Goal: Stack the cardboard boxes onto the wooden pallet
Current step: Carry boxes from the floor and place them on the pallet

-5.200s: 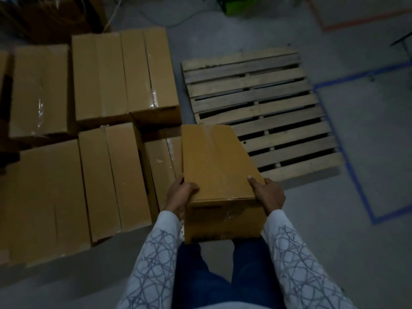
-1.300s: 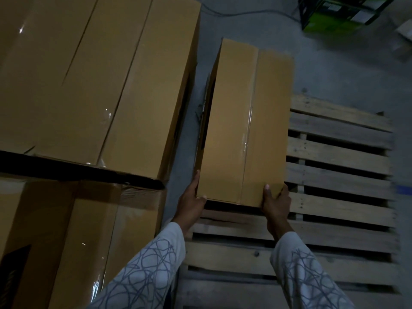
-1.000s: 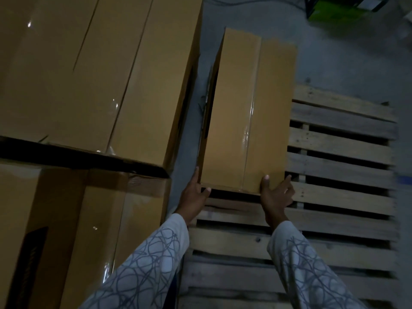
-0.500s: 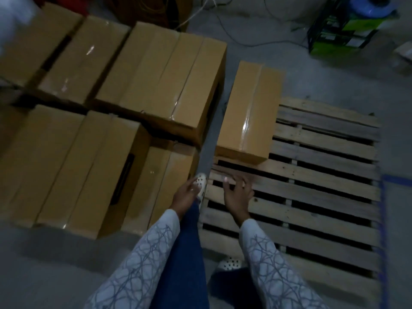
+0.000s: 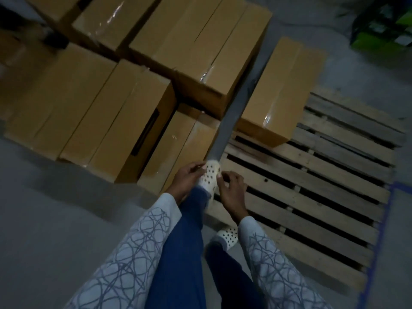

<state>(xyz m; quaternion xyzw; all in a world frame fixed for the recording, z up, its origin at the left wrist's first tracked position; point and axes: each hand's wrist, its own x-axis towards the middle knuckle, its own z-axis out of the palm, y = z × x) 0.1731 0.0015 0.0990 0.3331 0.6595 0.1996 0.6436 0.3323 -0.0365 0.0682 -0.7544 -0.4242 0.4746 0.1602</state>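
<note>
I am seeing 1 cardboard box [image 5: 283, 90] lying on the wooden pallet [image 5: 323, 186], at its far left corner. Its long side is running along the pallet's left edge and its taped seam is facing up. I cannot tell whether its far end is overhanging the last slat.

Both hands are hanging released, well apart from that box. The left hand [image 5: 189, 178] is hovering with fingers loosely curled, gripping nothing. It is overlapping a white holed shoe [image 5: 210, 175] in my view, and I cannot tell if it is touching it. The right hand [image 5: 231, 192] is just beside it, over the pallet's near left part, fingers relaxed and slightly bent, also gripping nothing. Grey patterned sleeves [image 5: 138, 253] are covering both arms, with blue trousers [image 5: 178, 264] showing between them. A second shoe [image 5: 227, 236] is standing at the pallet's near left edge.

More boxes are sitting packed together on the grey floor [image 5: 55, 208], left of the pallet. A tall pile [image 5: 200, 45] is standing nearest the placed box, with a narrow strip of floor between them. A lower box [image 5: 178, 148] is lying just beside the pallet's left edge. 2 side-by-side boxes [image 5: 93, 112] are sitting further left, 1 showing a dark slot in its side.

A blurred green thing [image 5: 383, 25] is sitting at top right. A blue tape line [image 5: 379, 241] is running along the floor beside the pallet's right side.
</note>
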